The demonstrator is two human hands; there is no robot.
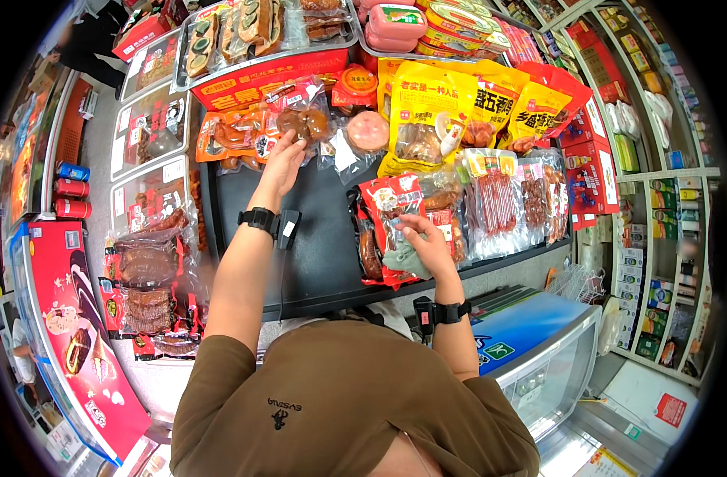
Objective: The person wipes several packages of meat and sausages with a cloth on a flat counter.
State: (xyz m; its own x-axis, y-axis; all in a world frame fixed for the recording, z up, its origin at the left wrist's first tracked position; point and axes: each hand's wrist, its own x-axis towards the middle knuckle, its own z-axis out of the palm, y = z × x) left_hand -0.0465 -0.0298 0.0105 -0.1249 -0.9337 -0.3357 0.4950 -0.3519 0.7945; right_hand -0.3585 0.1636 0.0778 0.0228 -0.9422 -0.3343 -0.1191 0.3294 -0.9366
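Observation:
My left hand (284, 164) reaches over the black tabletop (316, 238), palm turned partly up and fingers apart. Its fingertips are at the lower edge of a clear vacuum pack of round brown meat (304, 122); I cannot tell if they touch it. Left of that lies an orange-red pack of sausages (235, 134). To its right is a clear pack with a pink slice of sausage (367, 131). My right hand (426, 241) holds a crumpled grey-green cloth (408, 259) against a red vacuum pack of meat (393, 200). Both wrists wear black straps with small boxes.
Yellow bags of chicken (426, 110) stand at the back, with flat clear meat packs (496, 194) before them. Metal trays (268, 59) of packaged food sit behind. Lidded tubs (149, 128) and stacked meat packs (143, 280) line the left. A glass-topped freezer (536, 346) stands at right.

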